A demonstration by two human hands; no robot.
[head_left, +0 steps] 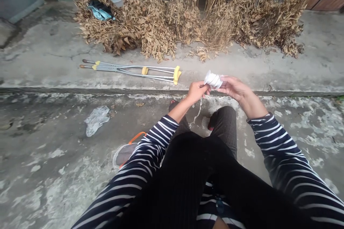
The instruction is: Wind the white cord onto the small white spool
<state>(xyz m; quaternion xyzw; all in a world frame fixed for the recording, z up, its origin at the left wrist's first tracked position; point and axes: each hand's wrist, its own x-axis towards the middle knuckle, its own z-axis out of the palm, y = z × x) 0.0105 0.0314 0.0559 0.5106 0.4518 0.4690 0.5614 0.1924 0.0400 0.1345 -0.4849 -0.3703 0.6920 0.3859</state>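
I sit on the concrete ground with my knees up, in striped sleeves. My right hand (233, 87) grips a white spool of cord (213, 79), held out in front of my knees. My left hand (197, 91) is closed in a pinch right beside the spool, on a thin white cord (198, 111) that hangs down between my legs. The two hands nearly touch. My feet in red sandals show just below the hands.
A pair of metal crutches (134, 70) with yellow pads lies on the raised concrete step ahead. Bundles of dry brown plants (185, 18) lean on the far wall. A crumpled clear plastic bag (96, 119) lies at left; a clear container with an orange rim (125, 152) sits by my left elbow.
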